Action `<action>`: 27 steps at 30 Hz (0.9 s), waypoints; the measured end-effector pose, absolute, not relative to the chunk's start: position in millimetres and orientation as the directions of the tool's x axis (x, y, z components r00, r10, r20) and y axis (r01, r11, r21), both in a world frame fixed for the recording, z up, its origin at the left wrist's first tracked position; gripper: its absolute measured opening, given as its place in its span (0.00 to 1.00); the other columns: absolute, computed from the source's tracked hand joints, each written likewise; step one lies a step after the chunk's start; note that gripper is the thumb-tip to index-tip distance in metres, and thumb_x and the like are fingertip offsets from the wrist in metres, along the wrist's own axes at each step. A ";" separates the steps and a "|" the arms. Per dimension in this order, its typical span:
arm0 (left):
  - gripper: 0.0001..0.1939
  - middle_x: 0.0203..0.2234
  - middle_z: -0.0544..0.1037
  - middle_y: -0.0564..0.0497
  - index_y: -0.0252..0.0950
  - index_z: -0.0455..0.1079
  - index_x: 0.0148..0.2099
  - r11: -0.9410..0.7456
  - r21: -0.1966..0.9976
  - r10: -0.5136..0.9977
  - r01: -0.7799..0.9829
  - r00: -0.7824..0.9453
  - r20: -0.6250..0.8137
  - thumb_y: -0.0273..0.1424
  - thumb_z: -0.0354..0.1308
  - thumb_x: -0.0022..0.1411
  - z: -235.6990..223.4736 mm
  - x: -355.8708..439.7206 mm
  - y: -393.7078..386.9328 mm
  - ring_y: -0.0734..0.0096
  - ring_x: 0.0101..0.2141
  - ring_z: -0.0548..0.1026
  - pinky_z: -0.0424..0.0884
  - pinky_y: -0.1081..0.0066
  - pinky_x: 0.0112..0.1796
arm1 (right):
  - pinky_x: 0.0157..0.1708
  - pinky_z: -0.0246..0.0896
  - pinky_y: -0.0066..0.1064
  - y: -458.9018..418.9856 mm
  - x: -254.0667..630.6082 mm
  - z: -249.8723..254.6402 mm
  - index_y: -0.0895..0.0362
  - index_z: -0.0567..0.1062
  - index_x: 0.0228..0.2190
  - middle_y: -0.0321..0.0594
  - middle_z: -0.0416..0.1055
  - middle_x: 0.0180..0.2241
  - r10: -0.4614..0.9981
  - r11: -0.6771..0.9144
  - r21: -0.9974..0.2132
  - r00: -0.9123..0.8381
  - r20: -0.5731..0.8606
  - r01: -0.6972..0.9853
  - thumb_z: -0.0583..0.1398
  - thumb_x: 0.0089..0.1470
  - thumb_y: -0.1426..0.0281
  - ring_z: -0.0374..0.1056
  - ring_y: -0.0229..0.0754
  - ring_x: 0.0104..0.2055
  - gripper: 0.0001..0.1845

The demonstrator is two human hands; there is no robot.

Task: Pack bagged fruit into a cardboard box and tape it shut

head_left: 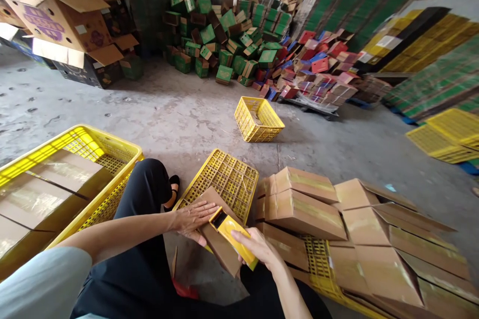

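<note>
The left hand [192, 218] lies flat, fingers spread, on top of a brown folded cardboard box [219, 239], seemingly pinning it steady over the lap, just in front of the near edge of an overturned yellow plastic crate [224, 179]. The right hand [260, 248] curls its fingers around a small yellow rectangular box [234, 233], thumb on its upper face, its far end poked into the cardboard box's opening. Stacked brown cardboard boxes [303, 204] lie to the right, and another yellow crate holding flat cardboard [90, 142] stands to the left.
</note>
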State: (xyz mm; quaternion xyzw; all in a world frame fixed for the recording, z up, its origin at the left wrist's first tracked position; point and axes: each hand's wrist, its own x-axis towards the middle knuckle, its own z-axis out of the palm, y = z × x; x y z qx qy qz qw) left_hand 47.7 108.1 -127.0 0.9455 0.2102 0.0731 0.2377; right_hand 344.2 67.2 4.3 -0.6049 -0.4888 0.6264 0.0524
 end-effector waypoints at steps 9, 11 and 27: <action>0.56 0.77 0.48 0.34 0.30 0.33 0.81 -0.800 0.488 0.437 0.349 0.896 0.076 0.63 0.49 0.70 -127.8 44.2 113.0 0.44 0.75 0.49 0.45 0.51 0.73 | 0.19 0.68 0.26 73.3 348.4 -6.1 0.56 0.76 0.31 0.36 0.75 0.16 0.628 -0.536 -0.660 -0.274 -0.728 0.526 0.65 0.52 0.39 0.73 0.41 0.17 0.31; 0.55 0.77 0.48 0.35 0.32 0.33 0.81 -0.790 0.493 0.454 0.364 0.888 0.072 0.63 0.49 0.71 -125.4 44.2 111.9 0.45 0.75 0.50 0.45 0.52 0.73 | 0.19 0.68 0.27 72.3 351.7 -6.6 0.57 0.76 0.31 0.38 0.76 0.16 0.623 -0.530 -0.652 -0.272 -0.733 0.542 0.64 0.54 0.39 0.73 0.42 0.18 0.31; 0.56 0.77 0.43 0.35 0.32 0.38 0.81 -0.803 0.468 0.443 0.370 0.895 0.052 0.65 0.47 0.69 -118.2 58.5 105.0 0.41 0.76 0.44 0.42 0.47 0.73 | 0.21 0.68 0.30 50.0 375.7 -2.6 0.58 0.77 0.34 0.42 0.78 0.19 0.651 -0.533 -0.641 -0.217 -0.728 0.552 0.63 0.55 0.40 0.75 0.45 0.21 0.32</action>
